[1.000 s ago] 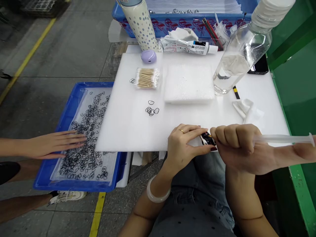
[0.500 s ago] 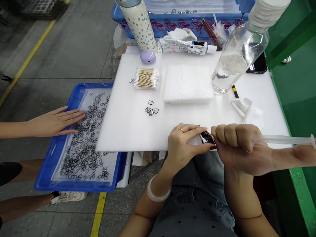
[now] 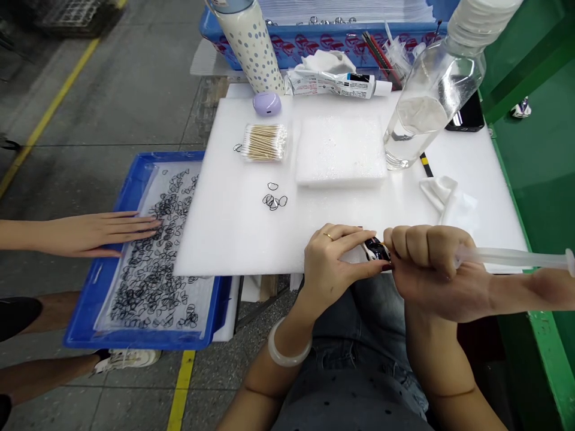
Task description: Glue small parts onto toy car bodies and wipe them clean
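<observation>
My left hand (image 3: 335, 260) pinches a small black and white part (image 3: 375, 250) at the near edge of the white foam board (image 3: 233, 227). My right hand (image 3: 433, 269) is a fist wrapped round a clear syringe (image 3: 512, 258), whose tip meets the part. The syringe's plunger end points right. A few loose black rings (image 3: 275, 201) lie on the board ahead of my hands.
Another person's hand (image 3: 96, 232) lies flat in a blue tray (image 3: 96, 299) full of black rings at the left. On the board stand a cotton swab pack (image 3: 265, 142), a white foam block (image 3: 341, 149), a clear bottle (image 3: 426, 102), a glue tube (image 3: 336, 84) and a crumpled wipe (image 3: 449, 197).
The other person's hand slid back and forth over the rings in the blue tray. My two hands stayed almost still at the part.
</observation>
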Action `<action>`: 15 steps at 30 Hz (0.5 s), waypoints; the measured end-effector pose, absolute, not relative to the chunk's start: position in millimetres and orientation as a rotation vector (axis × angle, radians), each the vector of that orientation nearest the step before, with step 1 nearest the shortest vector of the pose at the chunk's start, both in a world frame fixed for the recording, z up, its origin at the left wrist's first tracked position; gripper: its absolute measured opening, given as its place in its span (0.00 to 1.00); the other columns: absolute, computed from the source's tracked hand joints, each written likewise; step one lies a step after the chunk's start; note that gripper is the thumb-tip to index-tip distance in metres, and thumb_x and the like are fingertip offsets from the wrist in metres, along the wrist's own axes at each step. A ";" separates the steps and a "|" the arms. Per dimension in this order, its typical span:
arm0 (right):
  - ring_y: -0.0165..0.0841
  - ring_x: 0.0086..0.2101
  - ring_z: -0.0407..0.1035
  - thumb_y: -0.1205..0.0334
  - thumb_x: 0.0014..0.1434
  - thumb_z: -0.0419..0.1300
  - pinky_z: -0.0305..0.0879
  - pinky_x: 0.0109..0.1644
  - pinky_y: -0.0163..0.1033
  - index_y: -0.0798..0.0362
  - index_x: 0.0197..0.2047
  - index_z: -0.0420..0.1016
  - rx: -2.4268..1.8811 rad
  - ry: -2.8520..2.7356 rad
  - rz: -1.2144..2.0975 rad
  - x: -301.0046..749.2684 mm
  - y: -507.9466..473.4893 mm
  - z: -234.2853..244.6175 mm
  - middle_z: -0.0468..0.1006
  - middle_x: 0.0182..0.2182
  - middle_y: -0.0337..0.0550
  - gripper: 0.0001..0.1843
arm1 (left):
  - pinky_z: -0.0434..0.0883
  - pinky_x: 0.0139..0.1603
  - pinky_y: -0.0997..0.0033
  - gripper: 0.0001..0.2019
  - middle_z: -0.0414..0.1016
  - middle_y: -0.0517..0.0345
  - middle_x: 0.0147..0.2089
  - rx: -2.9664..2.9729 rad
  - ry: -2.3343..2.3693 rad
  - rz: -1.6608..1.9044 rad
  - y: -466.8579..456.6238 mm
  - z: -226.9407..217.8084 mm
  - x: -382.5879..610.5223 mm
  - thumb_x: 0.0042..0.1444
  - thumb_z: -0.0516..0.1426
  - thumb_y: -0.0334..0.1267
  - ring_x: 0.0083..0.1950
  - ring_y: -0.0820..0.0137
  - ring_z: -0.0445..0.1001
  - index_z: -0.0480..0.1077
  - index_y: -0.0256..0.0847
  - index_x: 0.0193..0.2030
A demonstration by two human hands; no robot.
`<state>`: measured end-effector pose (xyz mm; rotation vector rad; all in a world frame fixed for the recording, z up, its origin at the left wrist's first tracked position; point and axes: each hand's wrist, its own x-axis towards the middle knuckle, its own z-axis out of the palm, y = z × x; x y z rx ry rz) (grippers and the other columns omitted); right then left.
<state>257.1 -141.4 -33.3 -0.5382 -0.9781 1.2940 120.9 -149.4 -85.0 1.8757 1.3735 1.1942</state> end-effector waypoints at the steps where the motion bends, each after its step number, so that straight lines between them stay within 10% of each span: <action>1: 0.25 0.17 0.41 0.51 0.59 0.64 0.42 0.25 0.39 0.53 0.16 0.44 -0.539 -0.971 1.292 257.0 -142.0 -32.8 0.42 0.13 0.32 0.35 | 0.77 0.47 0.57 0.18 0.84 0.54 0.41 1.875 1.375 1.197 -149.4 -85.1 121.1 0.49 0.69 0.52 0.45 0.61 0.80 0.81 0.47 0.43; 15: 0.31 0.20 0.44 0.50 0.55 0.68 0.52 0.28 0.43 0.49 0.15 0.52 -0.771 -1.006 1.349 273.1 -153.8 -21.4 0.48 0.15 0.35 0.31 | 0.76 0.47 0.57 0.20 0.83 0.54 0.41 1.872 1.373 1.176 -149.5 -83.7 120.0 0.47 0.71 0.51 0.46 0.60 0.80 0.81 0.46 0.44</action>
